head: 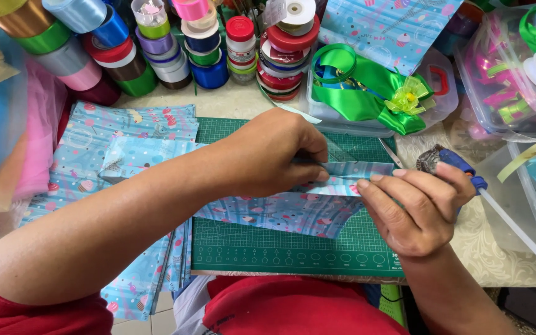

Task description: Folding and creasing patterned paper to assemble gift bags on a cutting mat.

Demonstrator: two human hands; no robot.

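Observation:
A folded piece of light blue gift wrap paper printed with cupcakes lies on a green cutting mat. My left hand pinches the folded top edge of the paper near the mat's middle. My right hand holds the same folded strip at its right end with fingertips, while a blue glue gun with a white glue stick is tucked in its palm. Both hands nearly touch over the fold.
A stack of the same printed paper lies left of the mat. Several ribbon spools stand at the back. A green ribbon bow rests on a clear box; plastic bins sit at right.

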